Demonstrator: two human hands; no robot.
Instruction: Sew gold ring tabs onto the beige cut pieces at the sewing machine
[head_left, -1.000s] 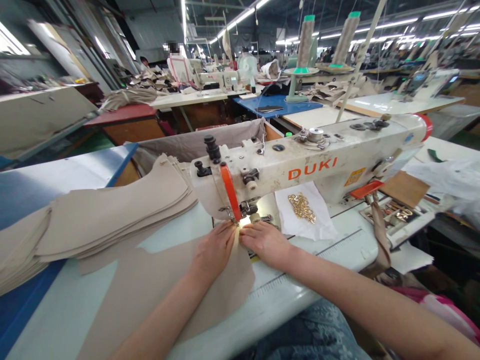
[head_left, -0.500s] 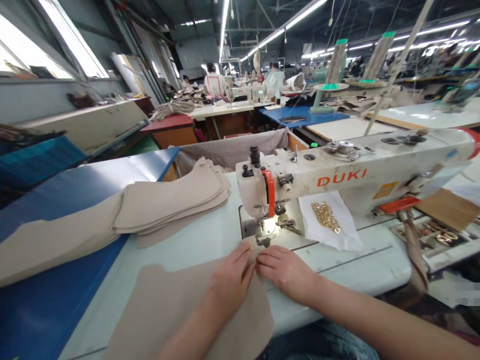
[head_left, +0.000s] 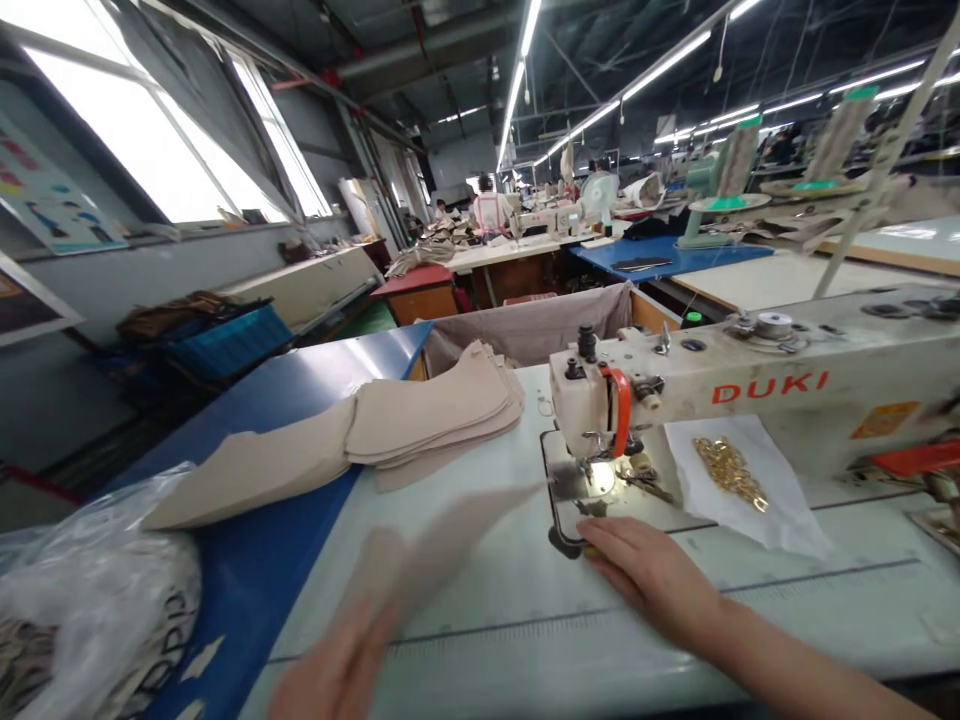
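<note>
My left hand (head_left: 330, 665) is low at the left, smeared by motion, with a beige fabric piece (head_left: 450, 540) in its grip. That piece is blurred too, its pointed end towards the sewing machine (head_left: 600, 400). At the front of the lit needle area, my right hand (head_left: 652, 575) lies on the machine bed with its fingers pressed together. A small yellowish spot shows by its thumb; I cannot make out what it is. Gold metal hardware (head_left: 727, 470) lies heaped on a white cloth (head_left: 787, 515) to the right of the needle.
Stacked beige fabric pieces (head_left: 427, 415) lie left of the machine, reaching over a blue surface (head_left: 255, 560). A clear plastic bag (head_left: 97, 590) occupies the lower left. Thread cones (head_left: 739, 165) stand behind. Other people work at machines in the distance.
My left hand has pulled away from the needle towards the lower left, taking the fabric piece along. My right hand stays by the needle. The view has swung left.
</note>
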